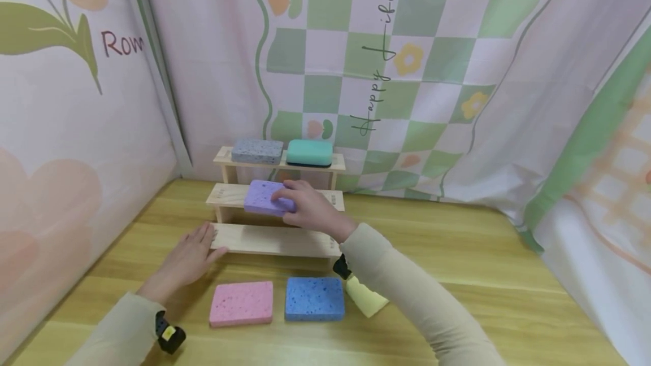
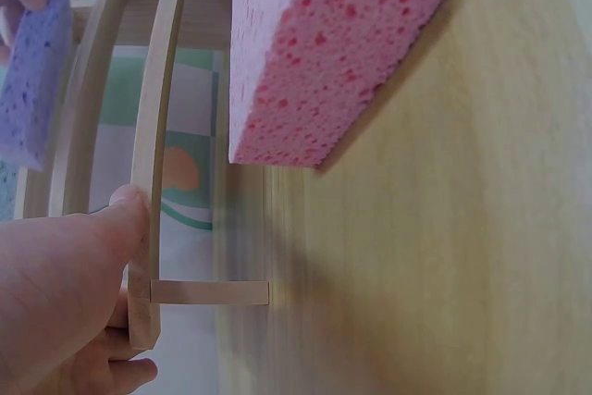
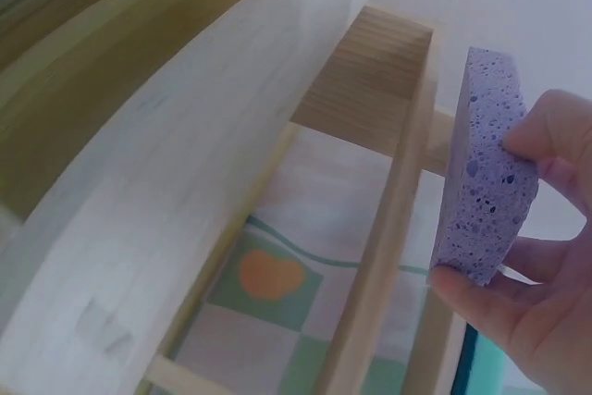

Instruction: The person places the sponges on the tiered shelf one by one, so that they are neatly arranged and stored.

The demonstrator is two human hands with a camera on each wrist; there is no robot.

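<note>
Right hand holds a purple sponge at the middle of a three-tier wooden rack

A person in pale sleeves works at a wood-grain table. On it stands a light wooden rack with three stepped shelves. The right hand reaches in from the right, its thumb and fingers clamped on a pitted purple sponge. The sponge is tilted and lies in front of the middle shelf as seen from the head; whether it touches the wood is hard to tell from these angles.

The left hand grips the left end of the lowest shelf. Its thumb is against the front edge, apart from the fingers, which lie close together around the end of the board.

Two sponges sit side by side on the top shelf, a speckled grey sponge on the left and a teal sponge with a dark base on the right. On the table before the rack lie a pink sponge and, just to its right, a blue sponge. Farther right, a pale yellow item is partly hidden by the right sleeve. Behind the rack hangs a green-and-white checked curtain bearing the words "Happy Life".
</note>
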